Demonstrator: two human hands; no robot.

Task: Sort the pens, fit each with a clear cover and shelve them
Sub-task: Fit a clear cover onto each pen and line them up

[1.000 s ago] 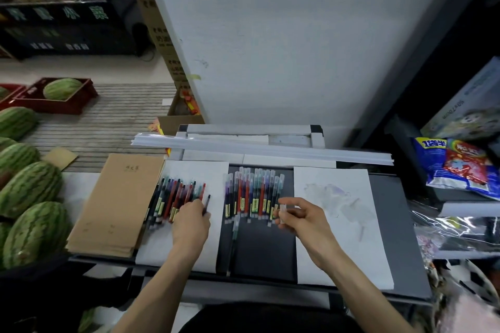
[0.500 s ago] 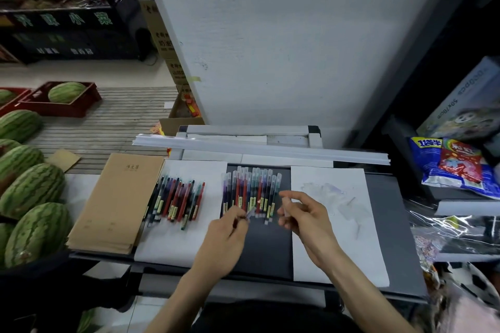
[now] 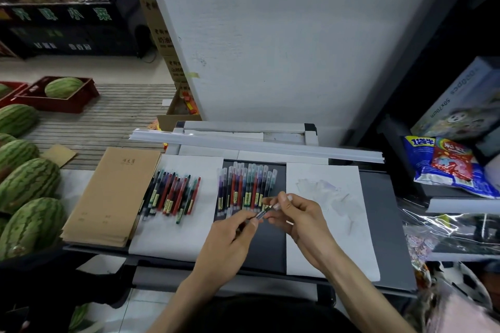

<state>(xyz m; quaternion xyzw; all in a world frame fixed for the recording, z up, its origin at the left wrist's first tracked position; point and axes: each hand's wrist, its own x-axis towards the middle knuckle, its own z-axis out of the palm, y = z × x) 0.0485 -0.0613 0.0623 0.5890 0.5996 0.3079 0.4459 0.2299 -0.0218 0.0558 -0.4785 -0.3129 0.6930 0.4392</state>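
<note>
Left hand (image 3: 230, 240) pinches a pen (image 3: 261, 214), right hand (image 3: 300, 213) pinches its clear cover (image 3: 281, 204). Covered pens (image 3: 246, 189) lie just beyond the hands; bare pens (image 3: 173, 194) wait further left.

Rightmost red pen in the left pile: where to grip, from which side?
Pinch the rightmost red pen mid-barrel, coming from above and its right. It lies flat at the edge of the pile: bare white sheet on its right, other pens close against its left, so only that flank is free.
</note>
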